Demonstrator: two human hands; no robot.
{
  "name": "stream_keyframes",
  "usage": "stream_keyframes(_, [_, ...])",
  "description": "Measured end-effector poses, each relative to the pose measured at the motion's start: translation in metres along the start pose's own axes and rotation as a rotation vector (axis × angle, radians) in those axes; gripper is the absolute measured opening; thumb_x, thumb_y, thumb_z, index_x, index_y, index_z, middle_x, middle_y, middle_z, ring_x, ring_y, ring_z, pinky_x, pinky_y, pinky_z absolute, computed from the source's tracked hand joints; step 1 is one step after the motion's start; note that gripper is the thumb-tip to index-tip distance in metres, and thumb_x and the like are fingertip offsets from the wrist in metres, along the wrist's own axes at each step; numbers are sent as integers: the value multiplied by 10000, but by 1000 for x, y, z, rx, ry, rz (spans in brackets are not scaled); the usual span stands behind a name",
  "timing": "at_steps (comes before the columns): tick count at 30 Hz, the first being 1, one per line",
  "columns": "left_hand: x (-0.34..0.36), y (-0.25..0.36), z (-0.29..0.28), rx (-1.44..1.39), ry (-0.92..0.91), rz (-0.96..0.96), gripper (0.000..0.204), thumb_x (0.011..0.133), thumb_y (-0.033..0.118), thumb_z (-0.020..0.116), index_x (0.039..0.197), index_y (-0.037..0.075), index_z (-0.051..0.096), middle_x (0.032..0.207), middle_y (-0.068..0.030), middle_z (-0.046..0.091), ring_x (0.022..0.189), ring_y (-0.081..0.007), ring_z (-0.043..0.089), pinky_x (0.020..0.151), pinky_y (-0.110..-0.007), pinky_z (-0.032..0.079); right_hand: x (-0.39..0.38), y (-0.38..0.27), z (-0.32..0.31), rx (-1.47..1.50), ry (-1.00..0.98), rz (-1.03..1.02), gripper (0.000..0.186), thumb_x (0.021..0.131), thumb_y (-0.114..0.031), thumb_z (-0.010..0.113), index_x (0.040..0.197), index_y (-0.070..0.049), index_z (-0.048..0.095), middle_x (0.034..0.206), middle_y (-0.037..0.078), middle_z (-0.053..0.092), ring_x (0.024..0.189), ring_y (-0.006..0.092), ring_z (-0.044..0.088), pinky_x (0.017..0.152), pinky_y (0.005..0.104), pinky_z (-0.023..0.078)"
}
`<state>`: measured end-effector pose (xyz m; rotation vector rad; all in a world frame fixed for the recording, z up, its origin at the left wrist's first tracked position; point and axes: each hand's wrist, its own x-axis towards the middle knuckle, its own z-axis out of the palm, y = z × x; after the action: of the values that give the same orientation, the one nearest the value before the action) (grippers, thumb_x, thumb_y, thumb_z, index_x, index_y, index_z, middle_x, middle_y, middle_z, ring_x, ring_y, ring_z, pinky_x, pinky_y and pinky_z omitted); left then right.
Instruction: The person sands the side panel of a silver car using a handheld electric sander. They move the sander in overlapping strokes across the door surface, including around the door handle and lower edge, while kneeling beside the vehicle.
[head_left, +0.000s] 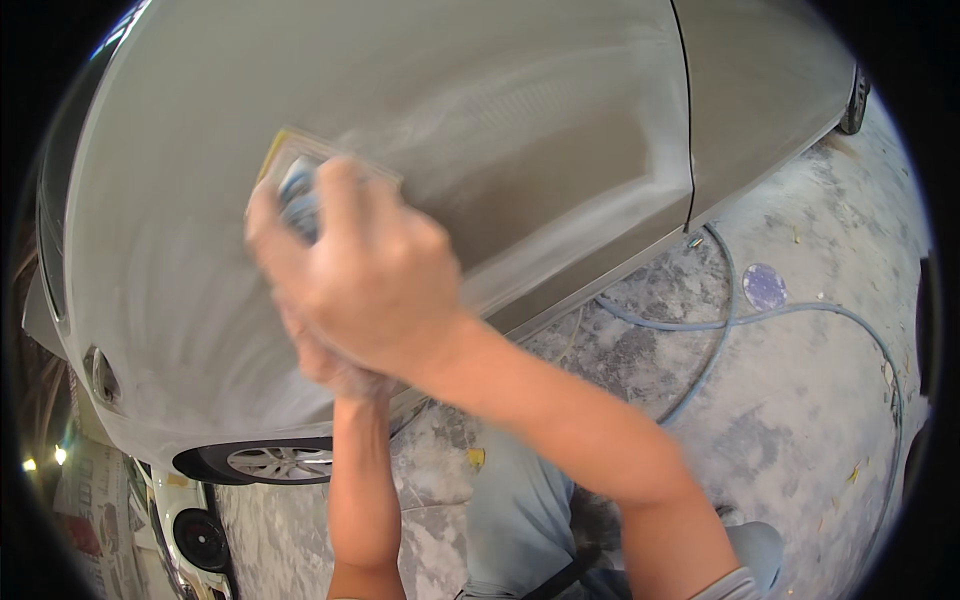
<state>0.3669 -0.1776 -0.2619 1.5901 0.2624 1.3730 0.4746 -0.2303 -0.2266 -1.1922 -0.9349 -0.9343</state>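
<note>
My right hand point(350, 270), blurred by motion, is closed over a sanding tool point(302, 175) with a blue part and a yellow-edged rectangular pad, pressed to the dusty grey side panel of a car point(540, 130). Just below it my left hand point(325, 355) is mostly hidden behind the right one; its fingers look curled, and what they grip cannot be made out. Pale scuffed streaks and powder mark the panel around both hands.
A panel seam and sill run at the right. The car's wheel point(280, 462) is at lower left, another white car part with a dark wheel point(198, 538) beyond it. A blue hose point(780, 310) loops over the stained floor beside a purple disc point(764, 286). My knees are below.
</note>
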Motion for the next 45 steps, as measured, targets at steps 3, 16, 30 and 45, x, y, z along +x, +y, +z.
stream_keyframes(3, [-14, 16, -39, 55, 148, 101, 503, 1132, 490, 540, 1307, 31, 649, 1160, -24, 699, 1063, -125, 656, 897, -323, 541, -7, -42, 16, 85, -62, -70, 466, 723, -250, 773, 1175, -148, 727, 1001, 151, 604, 711, 231, 626, 485, 319, 533])
stream_keyframes(16, [16, -28, 63, 106, -429, -325, 469, 1124, 470, 581, 1232, 27, 694, 1074, 15, 704, 956, -90, 630, 820, -275, 511, 15, 79, -39, 13, -36, 81, 557, 751, -231, 801, 1286, -137, 678, 1022, 179, 529, 677, 319, 640, 438, 381, 490])
stream_keyframes(30, [-52, 23, -69, -122, 489, 21, 418, 1011, 340, 616, 1291, 28, 626, 1188, -66, 645, 1065, -135, 609, 919, -342, 508, -15, -97, 37, 206, -311, -288, 468, 748, -220, 726, 1202, -106, 709, 1077, 212, 623, 685, 228, 605, 458, 288, 471])
stream_keyframes(45, [-11, 30, -7, -180, 22, 16, 358, 1116, 412, 561, 1218, 71, 600, 1141, -27, 632, 1025, -123, 582, 836, -333, 485, 34, -37, 7, 131, -295, -226, 508, 799, -212, 813, 1291, -139, 712, 1060, 158, 579, 803, 283, 642, 536, 365, 545])
